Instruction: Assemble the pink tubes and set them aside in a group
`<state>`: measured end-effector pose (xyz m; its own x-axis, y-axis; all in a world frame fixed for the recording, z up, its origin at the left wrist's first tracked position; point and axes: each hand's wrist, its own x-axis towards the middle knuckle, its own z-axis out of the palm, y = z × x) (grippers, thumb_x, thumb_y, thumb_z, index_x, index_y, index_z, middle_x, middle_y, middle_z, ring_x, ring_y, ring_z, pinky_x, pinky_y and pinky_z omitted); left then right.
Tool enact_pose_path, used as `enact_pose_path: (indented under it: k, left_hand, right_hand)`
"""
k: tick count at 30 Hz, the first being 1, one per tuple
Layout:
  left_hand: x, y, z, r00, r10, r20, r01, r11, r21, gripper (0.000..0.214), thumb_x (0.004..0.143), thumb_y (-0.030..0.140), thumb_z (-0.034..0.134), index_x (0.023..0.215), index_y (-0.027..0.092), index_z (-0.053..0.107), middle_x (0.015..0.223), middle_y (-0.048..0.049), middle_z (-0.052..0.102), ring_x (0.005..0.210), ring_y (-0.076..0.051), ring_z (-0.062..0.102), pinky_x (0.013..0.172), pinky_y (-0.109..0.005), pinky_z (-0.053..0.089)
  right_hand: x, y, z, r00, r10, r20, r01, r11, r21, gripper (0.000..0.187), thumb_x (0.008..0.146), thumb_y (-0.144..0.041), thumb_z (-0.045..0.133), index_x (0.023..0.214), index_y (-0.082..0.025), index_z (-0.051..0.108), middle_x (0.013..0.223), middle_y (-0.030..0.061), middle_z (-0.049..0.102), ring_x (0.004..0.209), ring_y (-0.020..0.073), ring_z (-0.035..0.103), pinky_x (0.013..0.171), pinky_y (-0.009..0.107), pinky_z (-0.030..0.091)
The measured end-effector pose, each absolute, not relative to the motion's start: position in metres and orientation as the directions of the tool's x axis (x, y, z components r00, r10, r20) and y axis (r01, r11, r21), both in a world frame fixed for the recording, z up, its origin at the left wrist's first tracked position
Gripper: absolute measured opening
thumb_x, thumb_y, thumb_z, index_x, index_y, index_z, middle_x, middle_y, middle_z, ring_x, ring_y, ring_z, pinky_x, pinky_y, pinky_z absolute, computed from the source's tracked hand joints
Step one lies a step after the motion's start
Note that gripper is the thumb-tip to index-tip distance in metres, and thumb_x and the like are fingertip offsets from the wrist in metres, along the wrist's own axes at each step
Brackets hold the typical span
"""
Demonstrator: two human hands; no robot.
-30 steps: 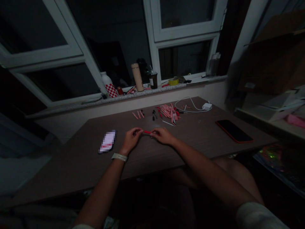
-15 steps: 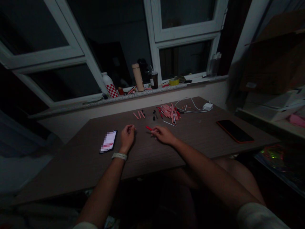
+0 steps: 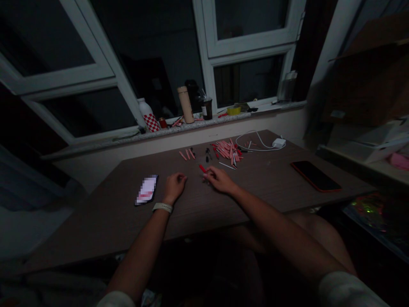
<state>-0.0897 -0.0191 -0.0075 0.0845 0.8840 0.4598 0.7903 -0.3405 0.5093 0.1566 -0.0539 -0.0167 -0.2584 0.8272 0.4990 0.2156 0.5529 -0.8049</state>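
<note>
A red pen barrel [image 3: 202, 169] is pinched at its near end by the fingertips of the right hand [image 3: 220, 180], with the free end angled up and away from the palm, toward the pile ahead. The exact finger placement is obscured by the dim light. The left hand [image 3: 174, 186] is set apart from it, resting on the worktop [image 3: 198, 215] in a loose curl, with nothing seen in its fingers, and a watch band [image 3: 162, 207] is worn on that wrist. A phone [image 3: 146, 189] with a pixelated screen lies just left of the left hand. Ahead of the right hand are a heap of pink pen barrels [image 3: 228, 151], thin white refills [image 3: 226, 165] and small black parts [image 3: 208, 154]. A white charger [image 3: 278, 143] and its cable [image 3: 252, 143] lie farther ahead and to the right, and a dark phone [image 3: 315, 175] in a red case is placed well right of the right hand. The red barrel is judged to be light, stiff and smooth, so it could slip or roll if it is loosely held. It is best taken along its body between thumb and fingertips, where a firm pinch is unlikely to harm it.
</note>
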Motion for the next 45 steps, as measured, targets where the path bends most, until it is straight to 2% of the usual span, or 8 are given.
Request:
enact_pose_path:
  k: [5,10,23,28,35,40,43,45]
  left_hand:
    - [-0.076,-0.027,0.006,0.011,0.887,0.461,0.520,-0.399,0.755,0.040,0.083,0.054,0.064,0.094,0.017,0.071,0.089,-0.0080,0.073,0.081,-0.021,0.065,0.074,-0.030,0.051]
    - [-0.069,-0.034,0.011,-0.004,0.914,0.406,0.328,-0.382,0.864,0.050,0.076,0.061,0.070,0.097,0.016,0.070,0.098,-0.0102,0.074,0.091,-0.023,0.068,0.081,-0.033,0.054]
    - [-0.066,-0.040,0.012,0.139,0.886,0.442,0.398,-0.459,0.794,0.042,0.081,0.055,0.068,0.098,0.016,0.073,0.100,-0.0105,0.075,0.092,-0.023,0.068,0.084,-0.034,0.053]
    - [-0.065,-0.041,0.009,0.168,0.883,0.438,0.475,-0.462,0.749,0.040,0.082,0.053,0.068,0.095,0.016,0.075,0.090,-0.0082,0.075,0.078,-0.020,0.066,0.073,-0.031,0.051]
    - [-0.062,-0.044,0.009,0.176,0.891,0.419,0.451,-0.452,0.770,0.040,0.078,0.053,0.072,0.089,0.015,0.076,0.084,-0.0084,0.076,0.077,-0.022,0.068,0.071,-0.030,0.052]
    - [-0.061,-0.047,0.008,0.173,0.871,0.461,0.433,-0.487,0.758,0.034,0.079,0.048,0.072,0.089,0.016,0.077,0.083,-0.0075,0.077,0.074,-0.021,0.067,0.069,-0.030,0.052]
    - [-0.061,-0.047,0.008,0.176,0.864,0.472,0.420,-0.499,0.758,0.032,0.079,0.046,0.072,0.089,0.016,0.078,0.085,-0.0075,0.077,0.076,-0.021,0.068,0.071,-0.030,0.053]
    - [-0.060,-0.048,0.007,0.180,0.867,0.465,0.421,-0.495,0.760,0.032,0.079,0.046,0.072,0.089,0.016,0.077,0.084,-0.0072,0.077,0.075,-0.020,0.067,0.070,-0.030,0.052]
  right_hand:
    - [0.160,-0.055,-0.014,-0.254,0.789,0.559,0.360,0.613,-0.703,0.024,0.096,-0.038,0.059,0.103,-0.018,0.069,0.081,0.0029,0.073,0.068,0.0142,0.063,0.065,0.023,0.043]
    - [0.162,-0.054,-0.014,-0.265,0.795,0.546,0.438,0.604,-0.666,0.026,0.096,-0.037,0.061,0.109,-0.018,0.073,0.087,0.0046,0.075,0.074,0.0159,0.064,0.069,0.025,0.043]
    - [0.164,-0.054,-0.015,-0.311,0.782,0.539,0.447,0.621,-0.643,0.026,0.095,-0.037,0.062,0.111,-0.021,0.076,0.105,0.0074,0.078,0.093,0.0221,0.070,0.082,0.030,0.047]
    - [0.164,-0.054,-0.015,-0.304,0.780,0.547,0.479,0.621,-0.620,0.026,0.094,-0.037,0.065,0.110,-0.021,0.077,0.104,0.0076,0.078,0.089,0.0216,0.071,0.080,0.030,0.048]
    - [0.166,-0.052,-0.018,-0.244,0.775,0.583,0.511,0.614,-0.602,0.020,0.087,-0.031,0.075,0.104,-0.020,0.078,0.098,0.0074,0.078,0.084,0.0202,0.070,0.078,0.029,0.047]
    - [0.166,-0.055,-0.015,-0.293,0.776,0.558,0.510,0.621,-0.595,0.024,0.094,-0.036,0.065,0.107,-0.021,0.079,0.096,0.0068,0.079,0.082,0.0197,0.070,0.073,0.027,0.044]
    - [0.165,-0.056,-0.014,-0.321,0.798,0.510,0.508,0.600,-0.619,0.033,0.100,-0.039,0.054,0.097,-0.020,0.081,0.082,0.0055,0.078,0.072,0.0177,0.067,0.067,0.026,0.041]
    - [0.164,-0.056,-0.014,-0.306,0.810,0.500,0.492,0.584,-0.646,0.031,0.097,-0.041,0.058,0.094,-0.019,0.080,0.080,0.0051,0.077,0.071,0.0169,0.065,0.066,0.026,0.040]
